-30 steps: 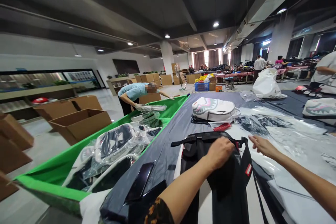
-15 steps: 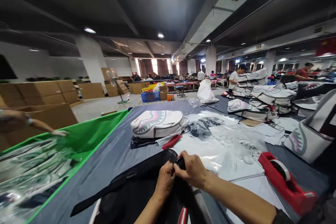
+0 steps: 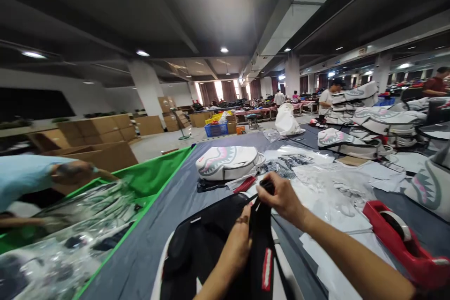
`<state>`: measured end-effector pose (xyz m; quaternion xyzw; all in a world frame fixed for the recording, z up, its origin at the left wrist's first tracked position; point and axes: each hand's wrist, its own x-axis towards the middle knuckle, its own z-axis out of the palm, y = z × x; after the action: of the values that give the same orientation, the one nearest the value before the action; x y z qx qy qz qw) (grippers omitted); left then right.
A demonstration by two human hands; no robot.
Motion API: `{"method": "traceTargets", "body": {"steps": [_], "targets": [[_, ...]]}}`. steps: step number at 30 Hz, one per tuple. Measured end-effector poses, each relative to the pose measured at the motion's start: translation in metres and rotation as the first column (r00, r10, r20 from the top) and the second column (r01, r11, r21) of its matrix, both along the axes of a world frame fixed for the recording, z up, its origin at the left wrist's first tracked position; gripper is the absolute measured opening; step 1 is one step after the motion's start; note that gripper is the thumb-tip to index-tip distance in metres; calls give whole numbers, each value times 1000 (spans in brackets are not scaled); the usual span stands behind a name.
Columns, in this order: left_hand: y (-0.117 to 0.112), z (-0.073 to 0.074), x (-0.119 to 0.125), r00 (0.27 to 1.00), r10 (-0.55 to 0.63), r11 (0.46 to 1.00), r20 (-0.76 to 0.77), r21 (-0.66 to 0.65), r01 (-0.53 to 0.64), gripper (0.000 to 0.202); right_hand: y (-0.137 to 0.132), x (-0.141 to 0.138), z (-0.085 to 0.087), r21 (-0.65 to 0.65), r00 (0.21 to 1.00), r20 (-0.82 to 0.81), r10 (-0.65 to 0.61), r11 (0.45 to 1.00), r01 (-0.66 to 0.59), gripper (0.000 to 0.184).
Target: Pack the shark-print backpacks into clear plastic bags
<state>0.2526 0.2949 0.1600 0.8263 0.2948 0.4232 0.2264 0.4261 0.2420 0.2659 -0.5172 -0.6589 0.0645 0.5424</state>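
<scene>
A backpack lies in front of me with its black back panel and straps facing up; a pale edge shows at its side. My right hand is closed around a dark bunched part of the black shoulder strap, lifted above the bag's far end. Just below it, my left hand pinches the same strap; its fingertips are partly hidden. A red and white label sits on the strap. Beyond the hands rests a white backpack with a shark-mouth print, a red piece by its base.
At right are a red tape dispenser, clear plastic bags and stacked white backpacks. To the left, a co-worker in a light-blue top bends over a green-lined bin of bagged backpacks. Cardboard boxes stand behind.
My right hand has raised the strap and drawn it rightward, so its label shows. My left hand has slid lower along it. The co-worker has leaned into the bin; my view has turned left.
</scene>
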Motion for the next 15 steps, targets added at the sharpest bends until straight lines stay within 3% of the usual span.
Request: {"method": "traceTargets", "body": {"steps": [2, 4, 6, 9, 12, 15], "targets": [[-18, 6, -13, 1000, 24, 985, 14, 173, -26, 45, 13, 11, 13, -87, 998, 1, 64, 994, -64, 39], [-22, 22, -19, 981, 160, 941, 112, 282, -186, 46, 24, 8, 24, -163, 985, 19, 174, 972, -168, 49], [-14, 41, -19, 950, 266, 936, 165, 193, -296, 43, 34, -3, 31, -240, 953, 35, 301, 928, -284, 57], [-5, 53, -15, 972, 207, 972, 111, -134, -192, 30, 47, -18, 41, -350, 890, 33, 455, 839, -416, 67], [-29, 35, -22, 976, 120, 926, 179, -374, -45, 24, 63, -12, 47, -395, 873, 33, 487, 808, -437, 72], [-79, 3, -40, 967, -45, 785, 251, -590, 190, 36, 88, 0, 35, -372, 886, 64, 459, 835, -406, 70]]}}
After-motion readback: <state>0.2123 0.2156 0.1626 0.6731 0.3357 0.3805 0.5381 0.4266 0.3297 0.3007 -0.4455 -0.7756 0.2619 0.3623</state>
